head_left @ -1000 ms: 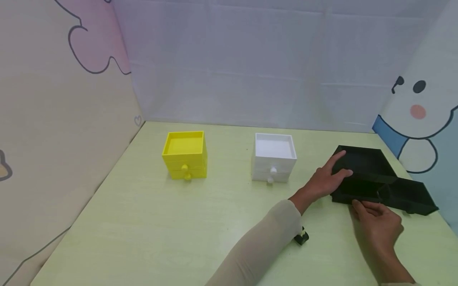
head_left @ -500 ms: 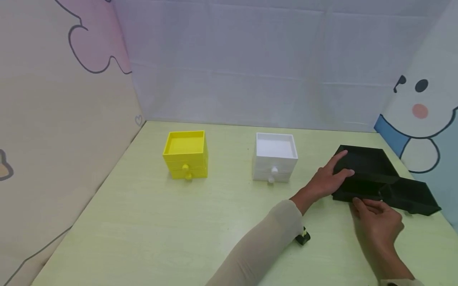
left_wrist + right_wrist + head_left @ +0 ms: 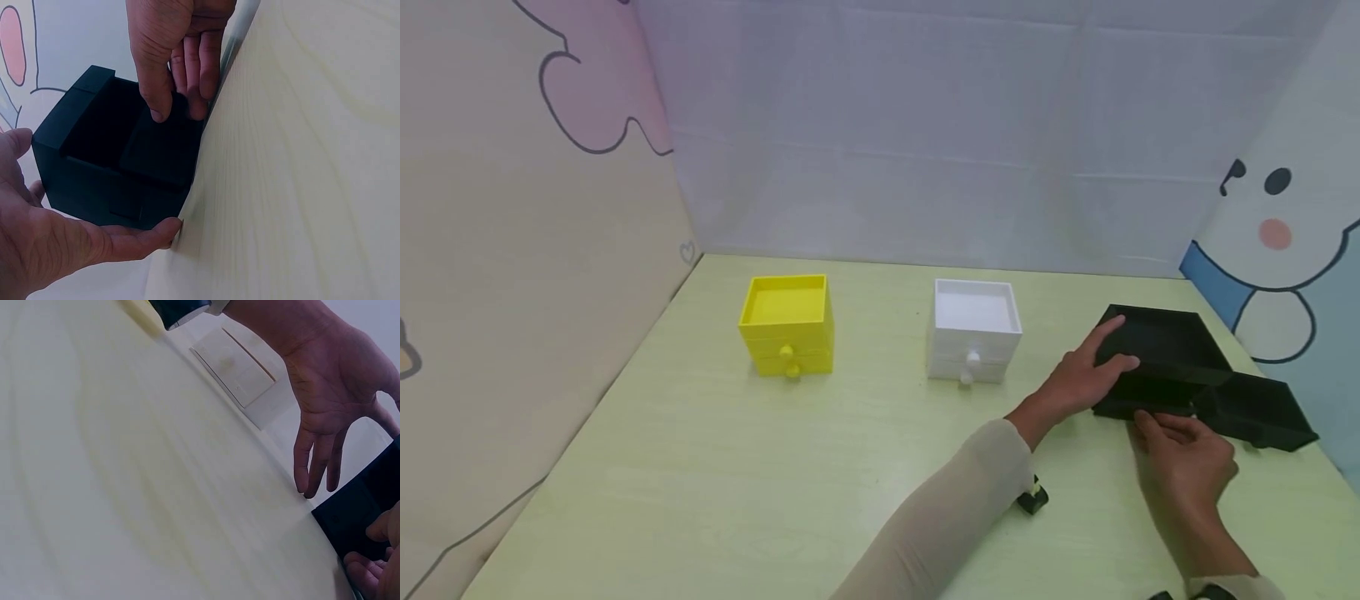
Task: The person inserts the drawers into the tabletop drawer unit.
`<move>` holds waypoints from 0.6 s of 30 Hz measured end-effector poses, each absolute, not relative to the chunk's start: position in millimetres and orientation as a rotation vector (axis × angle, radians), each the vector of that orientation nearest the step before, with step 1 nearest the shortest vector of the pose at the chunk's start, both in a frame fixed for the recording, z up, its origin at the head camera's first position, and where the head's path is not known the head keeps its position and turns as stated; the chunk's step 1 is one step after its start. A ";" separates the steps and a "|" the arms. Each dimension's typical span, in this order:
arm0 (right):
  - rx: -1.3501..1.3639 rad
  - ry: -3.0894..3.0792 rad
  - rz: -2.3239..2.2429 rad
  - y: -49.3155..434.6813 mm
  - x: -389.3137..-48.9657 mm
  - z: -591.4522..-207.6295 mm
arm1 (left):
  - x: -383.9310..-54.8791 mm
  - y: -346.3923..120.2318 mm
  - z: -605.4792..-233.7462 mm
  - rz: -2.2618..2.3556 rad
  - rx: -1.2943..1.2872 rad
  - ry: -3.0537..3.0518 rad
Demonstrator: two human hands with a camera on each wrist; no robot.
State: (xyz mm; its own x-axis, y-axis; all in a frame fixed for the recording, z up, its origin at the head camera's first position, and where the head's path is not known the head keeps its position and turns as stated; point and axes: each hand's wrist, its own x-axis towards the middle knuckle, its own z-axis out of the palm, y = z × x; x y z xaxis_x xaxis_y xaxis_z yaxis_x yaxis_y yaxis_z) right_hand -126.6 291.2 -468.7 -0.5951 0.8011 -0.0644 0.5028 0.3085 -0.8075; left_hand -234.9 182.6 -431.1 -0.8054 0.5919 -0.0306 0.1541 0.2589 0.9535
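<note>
A black drawer box (image 3: 1172, 333) with an open tray top stands at the table's right side. One black drawer (image 3: 1258, 410) is swung out to the right, its knob underneath at the front. My left hand (image 3: 1078, 377) rests against the box's left side, fingers straight (image 3: 322, 453) and thumb over the top edge. At the front, my right hand (image 3: 1191, 462) pinches the lower black drawer (image 3: 159, 147) between thumb and fingers; the knob there is hidden by the fingertips. In the left wrist view a dark opening (image 3: 106, 128) shows above this drawer.
A yellow drawer box (image 3: 786, 302) stands at left and a white drawer box (image 3: 976, 307) in the middle, both on the pale wooden table (image 3: 737, 467). A white cloth (image 3: 880, 142) hangs behind. Printed walls border both sides.
My right hand has moved slightly away from me, and the lower drawer's front sits a little farther into the box. My left hand keeps its place on the box.
</note>
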 end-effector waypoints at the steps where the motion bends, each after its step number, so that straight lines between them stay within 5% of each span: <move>1: -1.169 -2.237 1.175 291.4 -127.1 -468.7 | -234.9 182.5 -430.6 1.563 0.680 2.158; 18: -1.200 -2.263 1.140 294.4 -132.1 -471.3 | -233.1 184.5 -433.8 1.575 0.650 2.160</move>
